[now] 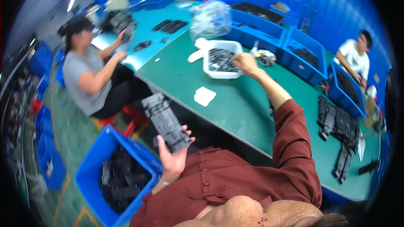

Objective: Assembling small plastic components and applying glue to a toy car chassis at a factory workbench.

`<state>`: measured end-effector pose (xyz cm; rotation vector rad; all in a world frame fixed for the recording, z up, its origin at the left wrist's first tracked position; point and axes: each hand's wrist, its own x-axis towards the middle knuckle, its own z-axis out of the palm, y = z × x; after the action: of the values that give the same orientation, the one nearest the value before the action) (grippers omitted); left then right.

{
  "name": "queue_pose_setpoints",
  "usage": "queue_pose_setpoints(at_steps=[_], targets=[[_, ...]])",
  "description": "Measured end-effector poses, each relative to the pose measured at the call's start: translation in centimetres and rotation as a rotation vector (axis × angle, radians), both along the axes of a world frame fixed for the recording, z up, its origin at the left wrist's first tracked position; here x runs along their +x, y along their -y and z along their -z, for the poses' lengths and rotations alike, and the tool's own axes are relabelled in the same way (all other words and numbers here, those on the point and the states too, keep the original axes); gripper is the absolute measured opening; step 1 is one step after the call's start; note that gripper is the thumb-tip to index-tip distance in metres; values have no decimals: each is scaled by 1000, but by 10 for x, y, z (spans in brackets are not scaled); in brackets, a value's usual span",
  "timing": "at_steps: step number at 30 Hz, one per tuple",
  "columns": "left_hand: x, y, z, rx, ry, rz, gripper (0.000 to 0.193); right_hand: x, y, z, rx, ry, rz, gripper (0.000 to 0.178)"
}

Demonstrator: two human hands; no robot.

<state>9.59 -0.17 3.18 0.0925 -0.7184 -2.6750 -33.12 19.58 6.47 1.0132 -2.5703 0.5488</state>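
My left hand (173,156) grips a long dark grey molded plastic part (165,122) by its lower end, off the table's near edge. Its ribbed, slotted side faces up. On the green table, a white plastic tub (222,75) holds many small dark and shiny pieces (221,60). At the tub's right rim is my right hand (245,64), fingers pinched together; whatever is between them is too small to make out. White scraps of paper (205,96) lie in front of the tub, and a whitish cloth or glove (197,54) is on its left.
A blue bin (94,164) of black parts stands at my lower left. More blue bins (304,68) line the table's far right, near a pile of black parts (336,120). A clear plastic bag (211,19) sits behind the tub. Co-workers sit left (88,71) and right (354,54).
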Motion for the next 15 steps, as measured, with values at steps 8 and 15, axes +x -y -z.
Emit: queue_pose_setpoints(at_steps=[8, 15], targets=[[-21, 14, 10, 21, 56, -7, 65, -52, -89, -6, -405, -7, 475, 32], [-32, 26, 12, 45, 117, -33, 65, -92, -88, 35, -310, 158, 543, 55]])
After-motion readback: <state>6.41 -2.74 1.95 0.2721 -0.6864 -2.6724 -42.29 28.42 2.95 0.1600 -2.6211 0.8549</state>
